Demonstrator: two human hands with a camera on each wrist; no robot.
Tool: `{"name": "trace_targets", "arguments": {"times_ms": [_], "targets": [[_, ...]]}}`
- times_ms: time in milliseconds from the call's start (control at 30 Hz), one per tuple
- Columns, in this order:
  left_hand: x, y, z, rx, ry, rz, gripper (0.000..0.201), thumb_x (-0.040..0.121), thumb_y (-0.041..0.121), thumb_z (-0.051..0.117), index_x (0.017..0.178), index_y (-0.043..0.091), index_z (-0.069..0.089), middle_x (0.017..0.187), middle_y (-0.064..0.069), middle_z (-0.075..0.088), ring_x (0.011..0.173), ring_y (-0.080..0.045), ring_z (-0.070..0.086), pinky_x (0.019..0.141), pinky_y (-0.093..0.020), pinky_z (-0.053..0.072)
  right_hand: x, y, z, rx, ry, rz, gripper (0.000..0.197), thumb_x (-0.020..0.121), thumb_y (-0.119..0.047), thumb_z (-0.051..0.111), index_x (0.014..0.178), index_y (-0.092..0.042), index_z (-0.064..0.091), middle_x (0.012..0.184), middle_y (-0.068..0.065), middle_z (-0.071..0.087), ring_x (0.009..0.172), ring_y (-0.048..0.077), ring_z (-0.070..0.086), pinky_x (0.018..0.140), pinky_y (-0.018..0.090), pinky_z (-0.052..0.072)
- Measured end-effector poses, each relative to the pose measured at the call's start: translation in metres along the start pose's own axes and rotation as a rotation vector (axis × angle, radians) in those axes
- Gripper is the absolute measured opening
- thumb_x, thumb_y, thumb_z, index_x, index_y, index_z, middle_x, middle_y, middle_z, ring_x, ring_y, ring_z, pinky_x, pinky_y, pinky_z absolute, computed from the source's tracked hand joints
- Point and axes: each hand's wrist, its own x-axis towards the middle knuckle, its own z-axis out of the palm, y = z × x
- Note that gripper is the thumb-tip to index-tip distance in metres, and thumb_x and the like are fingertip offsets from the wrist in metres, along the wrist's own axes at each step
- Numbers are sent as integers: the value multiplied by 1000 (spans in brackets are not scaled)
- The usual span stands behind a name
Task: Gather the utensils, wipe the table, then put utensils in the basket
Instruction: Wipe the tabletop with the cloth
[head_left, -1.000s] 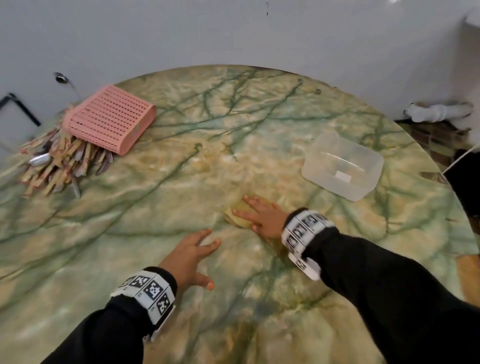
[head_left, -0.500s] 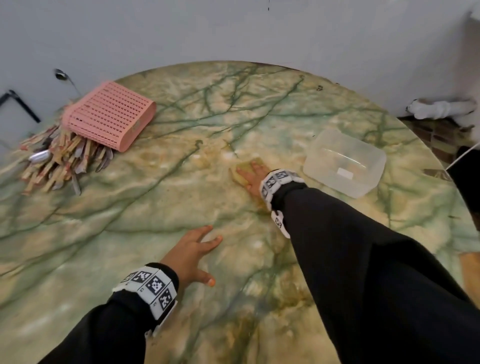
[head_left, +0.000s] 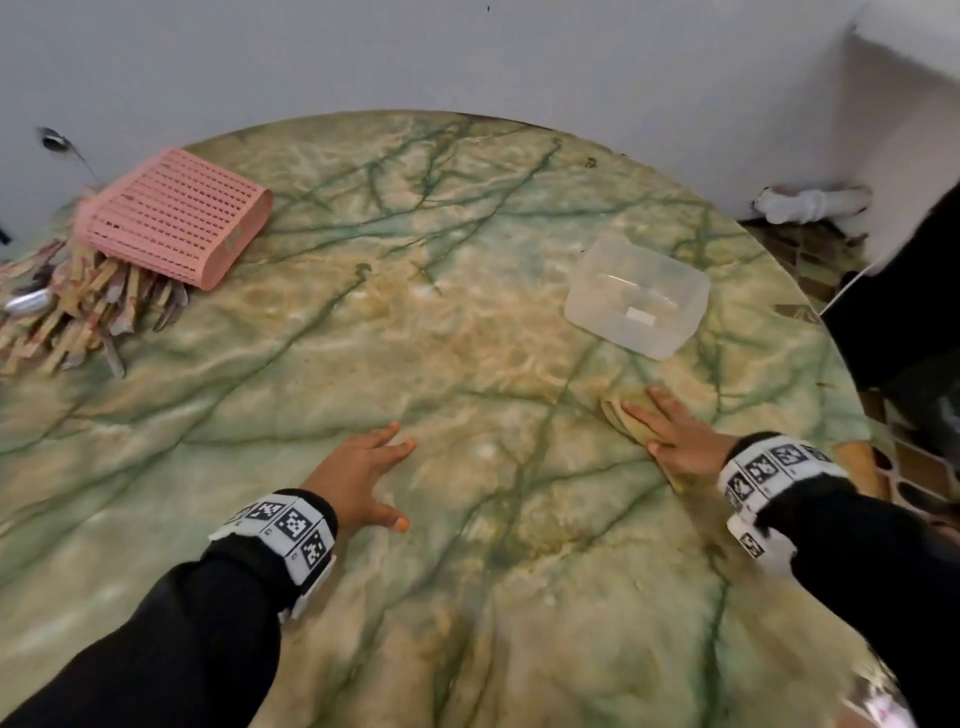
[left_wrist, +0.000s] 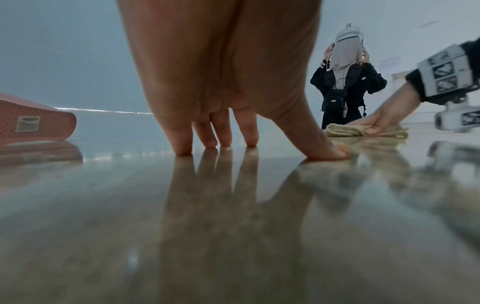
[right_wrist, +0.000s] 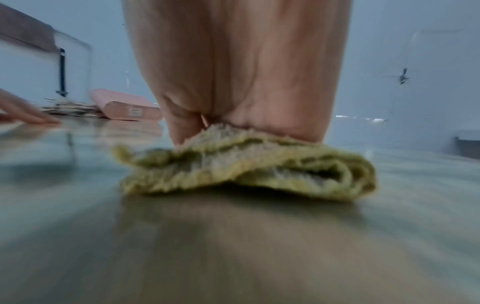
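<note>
Green-veined marble desk (head_left: 467, 322) is mid-wipe: right hand (head_left: 675, 441) presses a folded cloth (head_left: 621, 410) flat-fingered, just nearer than the clear tub (head_left: 636, 296). Left hand (head_left: 358, 475) rests spread. Utensils (head_left: 67, 317) lie gathered against the tipped pink basket (head_left: 176, 223), far left of the tub; basketing remains.

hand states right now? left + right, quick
Left hand: open, fingers spread, fingertips resting on the table, holding nothing.
Right hand: open, flat fingers pressing the folded cloth against the table.
</note>
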Motion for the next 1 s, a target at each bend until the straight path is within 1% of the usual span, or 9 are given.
{"name": "trace_targets", "arguments": {"times_ms": [133, 333, 467, 533, 600, 667, 733, 867, 1000], "targets": [[-1, 4, -2, 30, -4, -12, 103, 61, 42, 82, 145, 20, 27, 157, -4, 11, 143, -19, 16, 115, -25, 14, 31, -58, -11, 13, 124, 74, 61, 99, -25, 35, 149, -32, 0, 157, 13, -10, 145, 33, -1, 117, 38, 6], [-4, 8, -4, 51, -12, -17, 101, 66, 38, 80, 146, 17, 23, 157, -7, 8, 144, -20, 14, 114, -24, 12, -30, -161, 36, -210, -22, -398, 61, 98, -20, 35, 146, -42, 5, 157, -2, -16, 145, 24, -9, 114, 54, 6], [-5, 9, -3, 64, -18, -11, 102, 70, 39, 77, 148, 16, 16, 157, -7, 4, 145, -19, 12, 113, -22, 9, -99, -123, 77, -242, -171, -635, 59, 97, -26, 37, 145, -45, 9, 154, -9, -23, 143, 18, -17, 114, 54, -4], [-5, 9, -3, 66, -22, -8, 102, 70, 39, 77, 148, 16, 15, 157, -7, 3, 145, -19, 10, 114, -22, 9, -122, -76, 83, -157, -224, -660, 50, 91, -61, 24, 138, -56, 10, 147, -14, -27, 139, 11, -21, 114, 47, -8], [-5, 9, -3, 76, -23, -7, 101, 72, 39, 76, 148, 17, 14, 158, -6, 2, 145, -19, 9, 113, -22, 9, -129, -32, 77, -157, -172, -593, 55, 72, -83, -4, 126, -73, -2, 147, -9, -23, 141, 14, -15, 114, 35, 1], [-4, 9, -3, 86, -24, -7, 100, 72, 40, 75, 148, 19, 12, 158, -4, 0, 145, -18, 8, 113, -21, 8, -115, 11, 66, -113, -59, -354, 57, 78, -78, -8, 132, -65, -12, 152, 0, -9, 144, 18, -3, 108, 23, 24], [-4, 8, -3, 90, -31, -9, 100, 73, 41, 74, 148, 20, 12, 158, -4, -1, 145, -18, 7, 113, -22, 8, -90, 38, 46, -7, -14, -162, 62, 70, -86, 0, 123, -67, -26, 150, -2, -17, 142, 14, -11, 112, 24, 16], [-4, 9, -4, 100, -40, -14, 100, 73, 41, 74, 148, 21, 12, 158, -4, 0, 145, -19, 8, 114, -23, 9, -28, 28, 14, 54, 105, 176, 63, 99, -30, 36, 147, -30, -6, 156, 14, -12, 145, 30, -4, 118, 39, 9], [-5, 11, -5, 90, -29, -15, 99, 72, 39, 75, 148, 20, 14, 158, -4, 1, 145, -19, 8, 114, -23, 9, 6, -54, -2, -29, 170, 48, 58, 100, -25, 33, 149, -27, 2, 157, 14, -7, 145, 31, -1, 116, 36, 10]]}}
